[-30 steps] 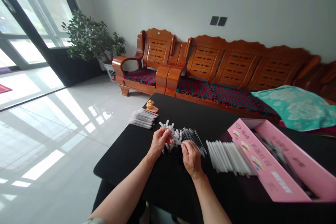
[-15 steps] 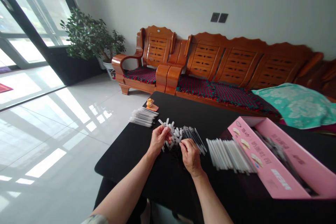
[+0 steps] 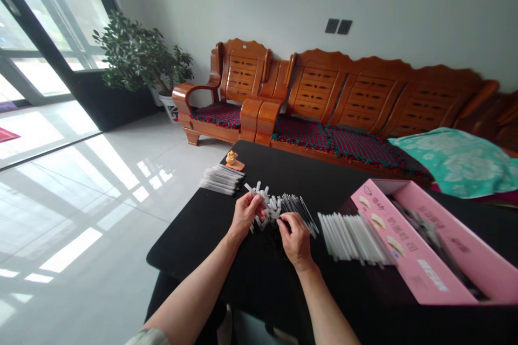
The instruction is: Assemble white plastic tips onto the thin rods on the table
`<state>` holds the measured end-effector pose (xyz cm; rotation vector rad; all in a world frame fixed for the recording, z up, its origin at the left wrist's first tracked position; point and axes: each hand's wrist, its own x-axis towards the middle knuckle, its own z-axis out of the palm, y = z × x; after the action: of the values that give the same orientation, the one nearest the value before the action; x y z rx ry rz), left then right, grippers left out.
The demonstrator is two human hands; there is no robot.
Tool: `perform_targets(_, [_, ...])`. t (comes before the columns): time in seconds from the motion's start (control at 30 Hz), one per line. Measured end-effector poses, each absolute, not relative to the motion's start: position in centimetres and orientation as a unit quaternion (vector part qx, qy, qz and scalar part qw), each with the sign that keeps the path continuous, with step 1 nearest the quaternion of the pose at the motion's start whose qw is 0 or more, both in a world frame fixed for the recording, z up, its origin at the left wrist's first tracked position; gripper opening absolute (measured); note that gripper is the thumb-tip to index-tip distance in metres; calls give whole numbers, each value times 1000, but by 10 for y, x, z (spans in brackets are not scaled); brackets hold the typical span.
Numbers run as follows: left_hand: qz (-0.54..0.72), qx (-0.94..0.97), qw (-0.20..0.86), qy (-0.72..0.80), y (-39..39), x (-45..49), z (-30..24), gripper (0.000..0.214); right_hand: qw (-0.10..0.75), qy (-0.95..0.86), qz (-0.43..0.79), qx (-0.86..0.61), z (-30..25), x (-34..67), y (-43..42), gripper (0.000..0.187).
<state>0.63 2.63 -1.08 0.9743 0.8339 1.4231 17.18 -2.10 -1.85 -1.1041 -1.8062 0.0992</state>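
Fingers pinched together, my left hand (image 3: 244,215) is at the left side of a heap of short whitish tube pieces (image 3: 272,206). My right hand (image 3: 297,238) is closed too, thumb against index finger, at the heap's right edge. What either hand pinches is too small to make out. Behind my right hand lies a bundle of thin dark pen refills (image 3: 299,210) with pale tips. Small black pieces (image 3: 272,234) lie between the hands, partly hidden. Further right is a row of translucent white pen barrels (image 3: 352,238). A stack of white pens (image 3: 222,179) lies at the left edge.
All this lies on a black table (image 3: 194,242). An open pink box (image 3: 421,253) with dark contents stands at the right. A small orange figurine (image 3: 231,159) sits at the far left corner. Beyond are a wooden sofa (image 3: 343,91) and a turquoise cloth (image 3: 461,164).
Almost nothing differs. Both hands stay in the same place with fingers pinched, and the piles lie as before.
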Motion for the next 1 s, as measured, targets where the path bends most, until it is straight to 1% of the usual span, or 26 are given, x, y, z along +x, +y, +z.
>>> perform_targets(0.1, [606,421,575,353,27,7,-11,38,491,-744,43,-451,-18,172,-22,6])
perform_targets(0.23, [606,426,572,352,27,6,-12,37,477,-752,39,-454,-17,172,-21,13])
perform_targets(0.4, [605,425,571,356,26,6,-11,37,500,-735,38,-457,-17,172,-21,8])
perform_targets(0.6, [608,417,571,362,27,6,-10,38,472,-753,36,-456,-20,173,-20,14])
perform_targets(0.77, [606,417,570,366,27,6,-9,39,493,-736,41,-461,-19,173,-20,7])
perform_targets(1.0, [606,419,570,364,27,7,-9,38,481,-743,46,-463,-19,173,-21,13])
